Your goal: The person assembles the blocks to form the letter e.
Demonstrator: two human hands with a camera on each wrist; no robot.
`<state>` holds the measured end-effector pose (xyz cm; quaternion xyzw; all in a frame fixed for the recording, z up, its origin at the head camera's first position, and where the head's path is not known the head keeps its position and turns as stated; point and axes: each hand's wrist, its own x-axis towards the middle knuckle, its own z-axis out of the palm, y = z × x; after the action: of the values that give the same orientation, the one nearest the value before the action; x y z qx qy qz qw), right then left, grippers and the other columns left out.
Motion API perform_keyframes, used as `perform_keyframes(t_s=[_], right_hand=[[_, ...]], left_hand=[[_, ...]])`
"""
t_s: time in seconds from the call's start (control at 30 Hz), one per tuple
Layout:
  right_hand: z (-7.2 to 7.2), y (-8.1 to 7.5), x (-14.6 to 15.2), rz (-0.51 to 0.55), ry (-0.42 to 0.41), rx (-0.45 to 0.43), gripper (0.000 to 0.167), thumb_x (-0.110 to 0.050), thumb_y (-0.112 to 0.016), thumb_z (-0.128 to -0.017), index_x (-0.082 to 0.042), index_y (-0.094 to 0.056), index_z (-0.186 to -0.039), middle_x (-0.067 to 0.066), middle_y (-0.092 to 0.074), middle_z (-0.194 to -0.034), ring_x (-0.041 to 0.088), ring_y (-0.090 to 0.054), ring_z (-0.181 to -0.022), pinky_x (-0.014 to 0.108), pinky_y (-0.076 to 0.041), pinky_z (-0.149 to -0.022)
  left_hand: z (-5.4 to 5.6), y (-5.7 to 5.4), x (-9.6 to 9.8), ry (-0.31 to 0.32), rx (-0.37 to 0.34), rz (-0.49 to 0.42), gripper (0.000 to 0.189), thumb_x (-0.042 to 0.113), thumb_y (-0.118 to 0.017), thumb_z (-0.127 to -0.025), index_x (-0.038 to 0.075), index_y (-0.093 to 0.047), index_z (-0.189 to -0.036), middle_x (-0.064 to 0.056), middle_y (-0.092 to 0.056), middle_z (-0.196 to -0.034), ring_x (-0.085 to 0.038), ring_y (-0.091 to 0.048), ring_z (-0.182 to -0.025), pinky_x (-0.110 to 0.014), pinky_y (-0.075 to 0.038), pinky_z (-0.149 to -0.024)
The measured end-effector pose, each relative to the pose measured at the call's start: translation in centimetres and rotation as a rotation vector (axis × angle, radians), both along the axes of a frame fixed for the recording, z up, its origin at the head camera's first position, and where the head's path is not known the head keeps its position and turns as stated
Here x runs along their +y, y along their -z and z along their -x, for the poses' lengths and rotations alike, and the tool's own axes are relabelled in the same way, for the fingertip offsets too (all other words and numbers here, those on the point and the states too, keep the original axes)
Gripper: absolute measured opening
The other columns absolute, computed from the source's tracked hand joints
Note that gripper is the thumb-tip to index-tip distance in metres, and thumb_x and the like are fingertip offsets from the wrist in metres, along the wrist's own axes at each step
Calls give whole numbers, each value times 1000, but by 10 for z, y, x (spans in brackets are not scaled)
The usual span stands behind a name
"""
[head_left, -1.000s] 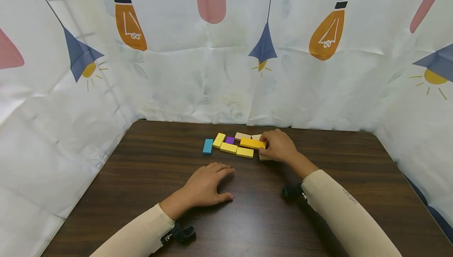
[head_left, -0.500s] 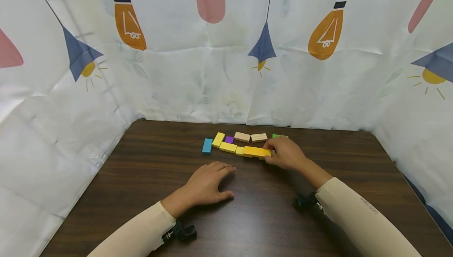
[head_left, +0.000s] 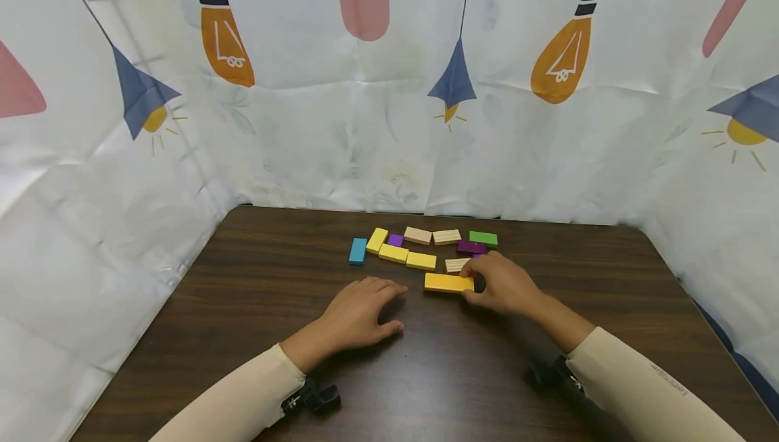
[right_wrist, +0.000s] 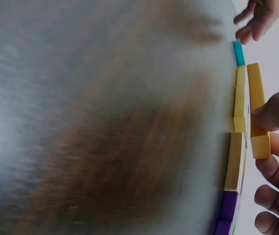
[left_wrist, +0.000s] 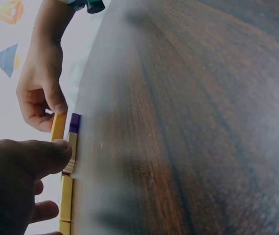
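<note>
Pinched at its right end between thumb and fingers, an orange-yellow wooden block [head_left: 448, 284] is held by my right hand [head_left: 502, 284]. In the right wrist view that block [right_wrist: 256, 88] shows above the level of the other blocks. My left hand [head_left: 349, 317] hovers palm down over the table with its fingers extended, holding nothing. Beyond both hands lies a group of blocks: yellow ones [head_left: 421, 261], a blue one [head_left: 358, 251], a green one [head_left: 483, 238], a dark purple one [head_left: 471, 247] and plain wood ones [head_left: 447, 237]. My right fingers partly hide a plain block [head_left: 456, 265].
The dark wood-grain table [head_left: 262, 259] reaches back to a white curtain [head_left: 365, 144] printed with lamps and bulbs, which also hangs at both sides. A small purple block [head_left: 395, 240] sits among the yellow ones. Each wrist wears a black camera strap [head_left: 313, 396].
My right hand has drawn the orange-yellow block toward me and slightly right, away from the group, uncovering the dark purple and green blocks. My left hand has stayed nearly still.
</note>
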<state>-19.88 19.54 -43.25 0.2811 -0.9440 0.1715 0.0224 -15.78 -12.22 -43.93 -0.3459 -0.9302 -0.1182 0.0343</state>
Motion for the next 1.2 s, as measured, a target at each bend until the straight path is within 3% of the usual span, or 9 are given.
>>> perform_keyframes(t_s=[0.53,1.2], right_hand=[[-26,9,4,35,-19,-26,29,-31,-88,-81,-22,-73,-104,-13,-62,-95,11,-54,-92,35,-53,-79],[-32,19,1,13,-26,-84,28,-35,-85,-84,-25,-72,-107,-15,-61,-99,10,-53,-96,36,-52,-80]], left_hand=[[2,4,8,19,9,-46,54,42,-77,-91,13,-65,-135,-4,-66,-132,-26,-58,-124,-48,-46,-105],[6,8,25,69,-21,-48,44,40,-73,-95,15,-67,-131,-1,-67,-128,-23,-58,-124,-45,-46,-105]])
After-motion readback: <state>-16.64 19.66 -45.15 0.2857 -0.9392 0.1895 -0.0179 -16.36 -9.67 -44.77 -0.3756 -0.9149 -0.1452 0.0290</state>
